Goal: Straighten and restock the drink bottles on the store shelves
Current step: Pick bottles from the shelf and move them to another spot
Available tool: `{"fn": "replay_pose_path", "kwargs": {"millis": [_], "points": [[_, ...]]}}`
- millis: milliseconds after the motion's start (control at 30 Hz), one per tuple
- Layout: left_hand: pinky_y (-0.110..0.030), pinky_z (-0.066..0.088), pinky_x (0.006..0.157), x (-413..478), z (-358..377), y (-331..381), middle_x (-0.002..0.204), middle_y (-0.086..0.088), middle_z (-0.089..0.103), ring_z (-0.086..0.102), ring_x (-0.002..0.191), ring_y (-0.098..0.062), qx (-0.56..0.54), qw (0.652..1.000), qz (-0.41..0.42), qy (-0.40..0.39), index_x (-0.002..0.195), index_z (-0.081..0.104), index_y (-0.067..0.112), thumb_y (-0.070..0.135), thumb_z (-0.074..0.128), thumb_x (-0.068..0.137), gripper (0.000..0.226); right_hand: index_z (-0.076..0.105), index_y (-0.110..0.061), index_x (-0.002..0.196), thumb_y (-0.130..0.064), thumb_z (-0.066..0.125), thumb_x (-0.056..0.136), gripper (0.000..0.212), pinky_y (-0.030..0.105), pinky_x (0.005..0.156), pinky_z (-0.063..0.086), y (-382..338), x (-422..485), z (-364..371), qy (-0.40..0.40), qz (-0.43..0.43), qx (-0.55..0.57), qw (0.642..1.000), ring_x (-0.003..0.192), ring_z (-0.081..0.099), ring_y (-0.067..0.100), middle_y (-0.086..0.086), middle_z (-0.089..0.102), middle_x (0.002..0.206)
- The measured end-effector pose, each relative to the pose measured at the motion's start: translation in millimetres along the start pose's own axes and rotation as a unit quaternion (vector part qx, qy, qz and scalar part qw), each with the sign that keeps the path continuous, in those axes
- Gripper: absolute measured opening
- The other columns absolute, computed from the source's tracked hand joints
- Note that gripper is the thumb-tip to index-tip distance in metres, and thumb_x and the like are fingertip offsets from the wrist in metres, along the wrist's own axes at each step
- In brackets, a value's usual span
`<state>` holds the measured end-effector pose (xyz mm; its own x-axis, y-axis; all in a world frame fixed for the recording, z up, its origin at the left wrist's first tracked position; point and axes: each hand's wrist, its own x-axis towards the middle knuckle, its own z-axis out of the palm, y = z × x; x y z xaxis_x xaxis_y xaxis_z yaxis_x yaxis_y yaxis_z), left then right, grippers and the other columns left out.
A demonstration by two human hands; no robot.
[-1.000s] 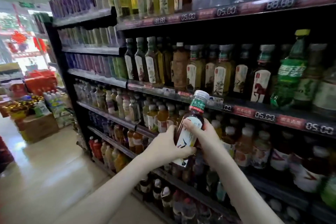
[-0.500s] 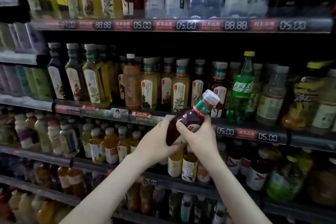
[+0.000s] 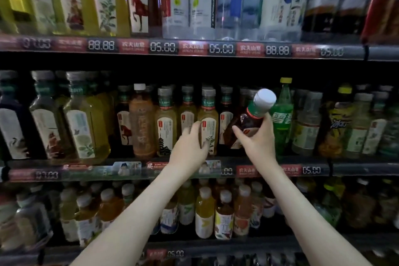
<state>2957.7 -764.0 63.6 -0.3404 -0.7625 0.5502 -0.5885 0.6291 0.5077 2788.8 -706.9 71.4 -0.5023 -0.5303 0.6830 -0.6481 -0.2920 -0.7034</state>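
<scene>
My right hand [image 3: 257,140] grips a dark tea bottle [image 3: 253,114] with a white cap and green neck band, tilted to the right in front of the middle shelf [image 3: 356,169]. My left hand [image 3: 191,147] reaches to the shelf and its fingers curl against a pale yellow tea bottle [image 3: 208,119] standing in the front row. Beside that one stand more yellow tea bottles [image 3: 166,121] and an amber bottle [image 3: 141,123]. A green soda bottle [image 3: 281,114] stands just right of the held bottle.
The top shelf [image 3: 194,48] carries tea and clear water bottles behind price tags. Larger tea bottles [image 3: 84,119] fill the middle shelf's left end. The lower shelf [image 3: 216,244] holds small juice and tea bottles under my forearms.
The view has moved closer to the shelves. My left hand let go of the dark bottle and moved to the yellow bottle. My right hand lifted the dark bottle up and to the right.
</scene>
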Motion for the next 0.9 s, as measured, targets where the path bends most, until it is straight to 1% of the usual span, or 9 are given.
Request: {"fn": "replay_pose_path", "kwargs": {"millis": [67,167,267,367,433,567,667,800,900], "points": [[-0.035,0.050,0.089,9.9,5.1,-3.0,0.153,-0.008,0.025,0.051,0.121,-0.027,0.012,1.000,-0.015,-0.004,0.149,0.016,0.026,0.032,0.050,0.096,0.064,0.035,-0.017,0.140,-0.031,0.076,0.079,0.074,0.018,0.091,0.037,3.3,4.2,12.8,-0.017,0.027,-0.009,0.999,0.115,0.049,0.010,0.000,0.047,0.131],[-0.039,0.053,0.087,19.8,16.5,-9.9,0.155,-0.012,0.020,0.055,0.117,-0.031,0.025,0.999,-0.023,-0.028,0.150,0.010,0.026,0.029,0.053,0.094,0.071,0.032,-0.019,0.142,-0.034,0.077,0.077,0.081,0.028,0.091,0.041,8.5,9.3,31.7,-0.031,0.053,-0.035,0.998,0.118,0.051,0.016,-0.002,0.050,0.127],[-0.041,0.052,0.088,25.4,27.2,-16.2,0.148,-0.017,0.028,0.055,0.114,-0.034,0.013,0.999,-0.022,-0.034,0.150,0.007,0.027,0.027,0.052,0.094,0.072,0.024,-0.016,0.146,-0.035,0.077,0.078,0.088,0.031,0.089,0.043,9.8,12.4,42.6,-0.038,0.080,-0.057,0.994,0.118,0.053,0.022,0.003,0.053,0.129],[-0.037,0.051,0.086,27.5,36.3,-16.5,0.140,-0.019,0.036,0.054,0.112,-0.034,-0.021,0.999,-0.014,-0.019,0.150,0.008,0.032,0.028,0.048,0.095,0.068,0.021,-0.013,0.145,-0.043,0.072,0.081,0.087,0.031,0.076,0.045,9.4,13.3,48.9,-0.041,0.099,-0.122,0.987,0.109,0.059,0.028,0.005,0.058,0.115],[-0.039,0.049,0.093,30.2,40.1,-16.5,0.138,-0.017,0.037,0.047,0.120,-0.035,-0.040,0.999,-0.007,0.001,0.149,0.007,0.035,0.030,0.048,0.094,0.069,0.021,-0.014,0.146,-0.049,0.066,0.084,0.083,0.031,0.074,0.042,8.7,13.3,52.9,-0.055,0.087,-0.167,0.981,0.115,0.055,0.026,0.006,0.054,0.128],[-0.040,0.036,0.106,39.6,43.6,-11.1,0.153,-0.015,0.017,0.017,0.142,-0.034,-0.059,0.998,-0.009,0.023,0.151,0.001,0.031,0.037,0.054,0.091,0.080,0.032,-0.012,0.144,-0.050,0.052,0.092,0.067,0.034,0.091,0.040,15.1,14.3,53.1,-0.033,0.017,-0.259,0.965,0.125,0.039,0.025,0.009,0.042,0.135],[-0.043,0.028,0.112,41.3,46.2,-3.5,0.157,-0.013,0.002,0.006,0.145,-0.033,-0.043,0.998,0.003,0.035,0.151,-0.006,0.027,0.050,0.056,0.088,0.092,0.047,-0.007,0.135,-0.039,0.051,0.096,0.051,0.040,0.097,0.042,24.3,16.2,42.9,0.049,-0.029,-0.243,0.968,0.115,0.040,0.027,0.013,0.043,0.127],[-0.055,0.025,0.111,46.4,56.6,2.4,0.156,-0.009,-0.018,-0.005,0.144,-0.034,0.061,0.996,0.046,0.053,0.145,-0.022,0.039,0.069,0.056,0.078,0.107,0.027,-0.007,0.145,-0.017,0.061,0.090,0.065,0.039,0.109,0.034,39.0,23.3,23.5,0.068,0.017,-0.192,0.979,0.130,0.030,0.026,0.015,0.033,0.141],[-0.065,0.013,0.109,56.7,67.0,6.8,0.157,-0.015,-0.008,-0.003,0.143,-0.036,0.162,0.975,0.125,0.091,0.152,0.002,0.034,0.067,0.070,0.065,0.116,0.010,-0.016,0.152,-0.017,0.065,0.088,0.084,0.037,0.114,0.029,45.0,37.6,14.4,-0.003,0.039,-0.127,0.991,0.140,0.026,0.025,0.012,0.029,0.150]]}}
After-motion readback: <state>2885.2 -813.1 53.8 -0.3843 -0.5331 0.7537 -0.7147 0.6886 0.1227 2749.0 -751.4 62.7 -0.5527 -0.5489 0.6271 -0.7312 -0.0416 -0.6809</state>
